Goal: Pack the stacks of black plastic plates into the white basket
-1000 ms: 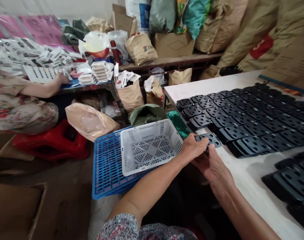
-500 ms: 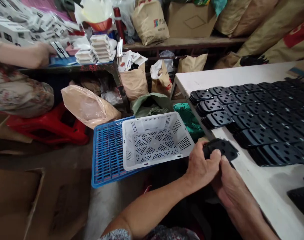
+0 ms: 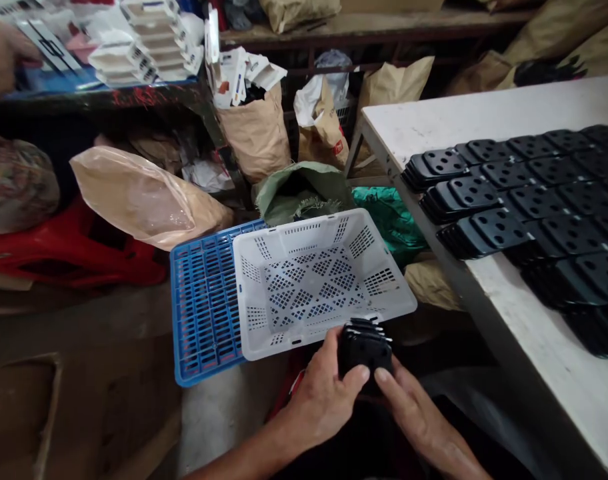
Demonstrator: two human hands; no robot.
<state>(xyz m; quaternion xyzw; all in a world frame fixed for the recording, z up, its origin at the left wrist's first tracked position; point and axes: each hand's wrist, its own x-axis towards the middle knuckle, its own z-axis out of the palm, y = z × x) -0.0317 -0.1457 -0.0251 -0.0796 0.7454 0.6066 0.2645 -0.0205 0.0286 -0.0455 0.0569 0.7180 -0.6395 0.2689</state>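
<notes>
A stack of black plates with round holes (image 3: 365,350) is gripped between my two hands, just in front of the white basket's near rim. My left hand (image 3: 327,387) closes on its left side, thumb on the face. From the right, my right hand (image 3: 409,400) holds it, thumb tip close to the other one; its remaining fingers are partly hidden. The white perforated basket (image 3: 264,343) has a bare floor and rests on a blue slatted crate (image 3: 204,313). Rows of similar black plate stacks (image 3: 494,230) lie on the white table to the right.
The white table (image 3: 519,293) has an edge to my right. Beyond the basket stand an open brown paper bag (image 3: 134,193), a green woven sack (image 3: 279,190) and a paper bag of cartons (image 3: 257,137). At left are a red stool (image 3: 129,257) and another person's hand (image 3: 4,57).
Both hands have carried the black stack leftward from the table's edge to in front of the white basket. The view has shifted down and closer.
</notes>
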